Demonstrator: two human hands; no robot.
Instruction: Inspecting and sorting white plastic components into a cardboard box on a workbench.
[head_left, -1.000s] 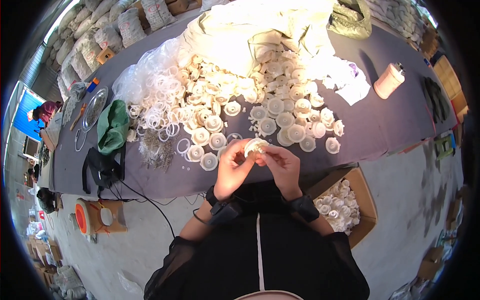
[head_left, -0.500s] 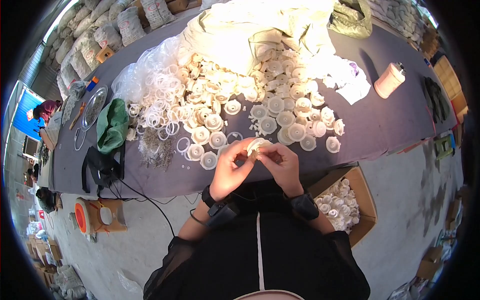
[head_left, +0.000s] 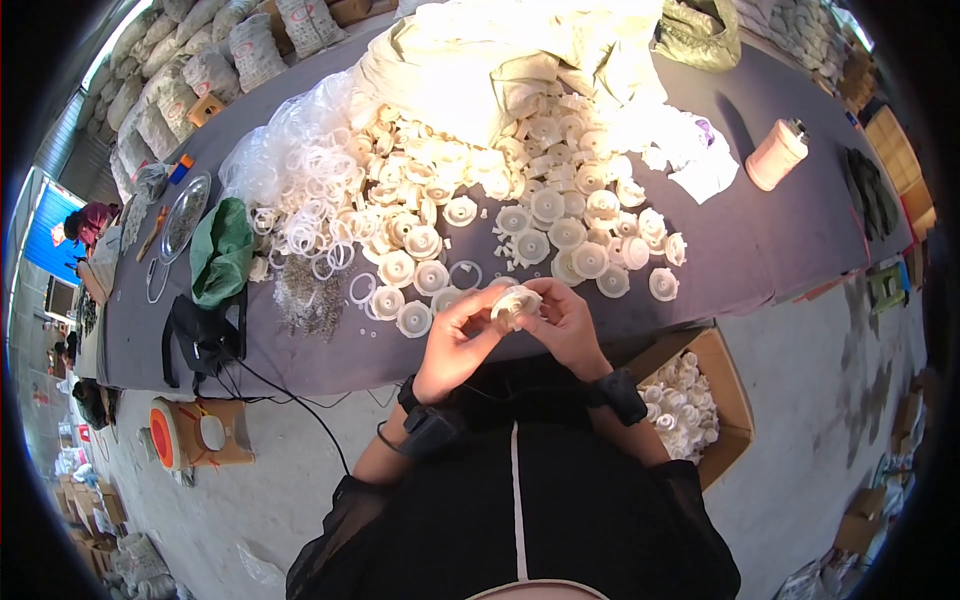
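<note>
Both my hands meet at the near edge of the grey table (head_left: 780, 250), just above my chest. My left hand (head_left: 455, 340) and my right hand (head_left: 568, 325) pinch one small white round plastic part (head_left: 515, 303) between their fingertips. Right behind the hands lies a spread of several similar white round parts (head_left: 500, 215). Clear plastic rings (head_left: 310, 220) lie in a heap to the left of them. A patch of small grey metal pieces (head_left: 305, 300) sits left of my left hand.
A cardboard box (head_left: 690, 395) with white parts stands on the floor at my right. A large white sack (head_left: 480, 60) lies at the back. A pink cylinder (head_left: 775, 155) stands right; a green cloth (head_left: 222, 250) and black bag (head_left: 200, 335) lie left.
The hands have stayed at the table edge with the white part between them; only the fingers have shifted slightly around it.
</note>
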